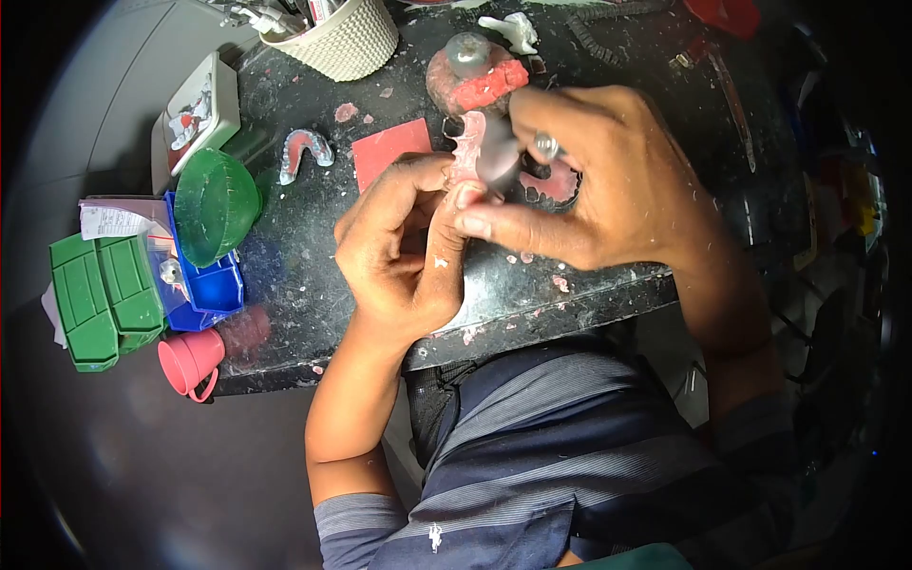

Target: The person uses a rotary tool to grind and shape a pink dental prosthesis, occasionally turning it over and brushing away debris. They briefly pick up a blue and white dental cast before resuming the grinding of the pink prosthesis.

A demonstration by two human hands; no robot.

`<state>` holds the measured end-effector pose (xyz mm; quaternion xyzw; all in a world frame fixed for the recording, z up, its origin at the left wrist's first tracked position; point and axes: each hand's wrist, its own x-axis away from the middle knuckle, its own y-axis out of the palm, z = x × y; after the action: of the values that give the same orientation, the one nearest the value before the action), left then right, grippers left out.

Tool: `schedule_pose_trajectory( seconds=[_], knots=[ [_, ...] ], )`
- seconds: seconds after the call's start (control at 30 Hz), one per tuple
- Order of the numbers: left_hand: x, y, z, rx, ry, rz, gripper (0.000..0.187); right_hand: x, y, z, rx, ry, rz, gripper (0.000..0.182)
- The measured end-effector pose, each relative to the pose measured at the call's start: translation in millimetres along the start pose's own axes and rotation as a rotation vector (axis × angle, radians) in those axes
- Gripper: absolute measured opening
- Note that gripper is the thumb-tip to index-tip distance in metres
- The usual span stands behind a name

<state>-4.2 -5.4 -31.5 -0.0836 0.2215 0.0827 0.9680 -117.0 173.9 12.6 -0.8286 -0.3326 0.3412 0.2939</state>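
Observation:
Pinched upright between the fingertips of my left hand is a pink denture base with a scalloped edge. My right hand is curled around a smooth grey piece, blurred by motion, right against the denture base; its kind cannot be made out. The right thumb reaches across to the left fingertips. A shiny metal ring shows at the right fingers. Partly hidden below that hand lies a second pink denture plate. Just beyond my hands stands a round mould with red wax and a grey knob on top.
Left of my hands lie a square red wax sheet and a grey-and-pink dental arch. Farther left are a green bowl, blue bin, green bins and pink cup. A woven basket holds tools.

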Motion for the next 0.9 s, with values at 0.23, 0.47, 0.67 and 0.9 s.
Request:
schedule_pose_trajectory(
  seconds=[0.23, 0.47, 0.67, 0.9],
  knots=[
    [-5.5, 5.3, -1.3, -0.185, 0.107, 0.061, 0.016, -1.0, 1.3, -1.2, 0.054, -0.014, 0.072, 0.047],
    [-7.4, 8.3, -4.1, -0.28, 0.205, 0.112, 0.012, 0.4, 2.4, 0.7, 0.062, -0.015, 0.014, 0.044],
    [-12.1, 7.0, 4.3, -0.462, 0.282, 0.065, 0.015, -0.2, 0.7, 2.5, 0.06, 0.009, 0.068, 0.046],
    [-13.4, 5.1, -1.9, -0.605, 0.396, 0.001, 0.024, 0.0, -0.8, 3.8, 0.188, 0.004, 0.047, 0.049]
  ],
)
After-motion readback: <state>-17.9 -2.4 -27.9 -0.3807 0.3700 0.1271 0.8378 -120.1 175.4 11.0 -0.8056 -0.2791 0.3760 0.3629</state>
